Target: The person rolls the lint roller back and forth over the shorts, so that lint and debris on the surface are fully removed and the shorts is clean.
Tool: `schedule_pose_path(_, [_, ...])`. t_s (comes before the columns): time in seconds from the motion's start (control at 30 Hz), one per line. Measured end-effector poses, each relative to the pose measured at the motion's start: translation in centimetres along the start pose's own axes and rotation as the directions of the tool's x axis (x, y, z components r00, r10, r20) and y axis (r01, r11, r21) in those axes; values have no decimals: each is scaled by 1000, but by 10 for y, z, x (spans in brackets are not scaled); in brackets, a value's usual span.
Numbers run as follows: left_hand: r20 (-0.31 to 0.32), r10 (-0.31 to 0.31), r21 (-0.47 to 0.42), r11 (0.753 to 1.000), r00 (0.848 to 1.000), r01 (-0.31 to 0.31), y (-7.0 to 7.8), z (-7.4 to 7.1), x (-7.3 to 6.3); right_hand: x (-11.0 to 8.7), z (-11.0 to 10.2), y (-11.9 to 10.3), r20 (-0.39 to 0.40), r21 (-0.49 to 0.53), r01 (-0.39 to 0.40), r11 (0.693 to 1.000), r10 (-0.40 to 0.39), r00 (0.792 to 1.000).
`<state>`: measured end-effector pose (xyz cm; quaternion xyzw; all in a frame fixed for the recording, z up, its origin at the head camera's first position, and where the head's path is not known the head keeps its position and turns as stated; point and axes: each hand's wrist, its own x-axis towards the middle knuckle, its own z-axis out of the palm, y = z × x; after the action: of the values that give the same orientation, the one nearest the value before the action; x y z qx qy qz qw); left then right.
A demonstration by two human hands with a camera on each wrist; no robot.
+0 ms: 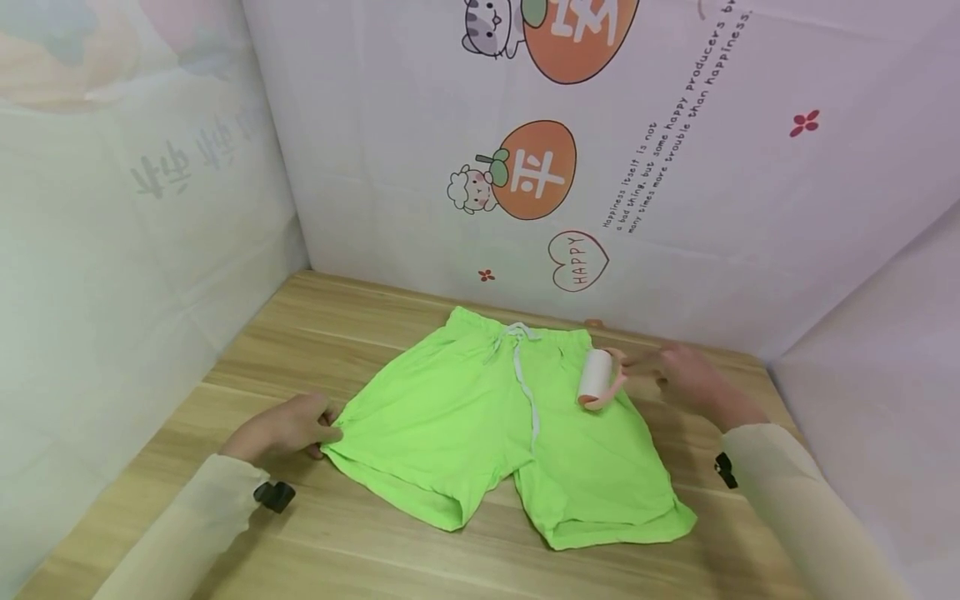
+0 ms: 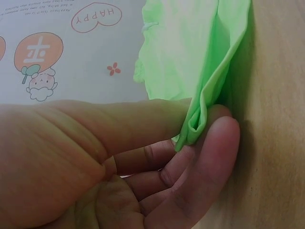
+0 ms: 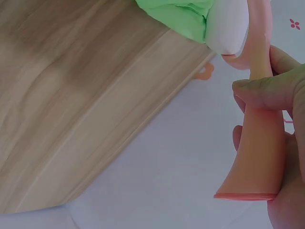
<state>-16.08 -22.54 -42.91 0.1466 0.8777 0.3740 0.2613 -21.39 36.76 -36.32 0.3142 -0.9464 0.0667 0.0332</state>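
Your left hand (image 1: 288, 425) pinches the outer hem corner of the bright green shorts (image 1: 450, 408) between thumb and finger, the folded edge of cloth caught in the grip. Your right hand (image 1: 693, 379) is curled round the pale pink handle (image 3: 262, 143) of the lint roller (image 1: 597, 375), thumb across its neck. The roller's white cylinder sits on the right leg of the shorts, close to the waistband, and hides a patch of cloth there.

The shorts lie spread on the wood-grain table (image 1: 360, 542), waistband on the far side, both leg openings towards you. A white drawstring (image 1: 525, 383) is tied at the waist and trails down the middle.

Behind the waistband, the far wall (image 1: 405, 150) rises just beyond the table's edge, printed with oranges, small animals, lettering and a red heart (image 1: 578, 261); it bounds the space past the roller. A left wall (image 1: 112, 292) and a right wall (image 1: 885, 317) box you in at the sides. Your pale sleeves (image 1: 795, 508) cover part of the near table, each with a black device (image 1: 274, 496) at the wrist.
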Motion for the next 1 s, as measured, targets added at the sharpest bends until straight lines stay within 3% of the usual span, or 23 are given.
schedule_pose_path(0.33, [1, -9, -5, 1000, 1000, 9, 0, 0, 1, -21, 3, 6, -36, -1, -34, 999, 34, 999])
schedule_pose_path(0.53, [19, 13, -30, 999, 1000, -13, 2, -1, -1, -28, -5, 6, 21, 11, -105, 994, 104, 994])
schedule_pose_path(0.73, [18, 13, -36, 999, 1000, -13, 3, -1, 0, -35, -14, 9, 81, -21, -125, 992, 127, 989])
schedule_pose_path(1.0, [20, 9, -45, 999, 1000, -8, 1, -1, 1, -52, -14, 13, 58, -28, -147, 989, 149, 987])
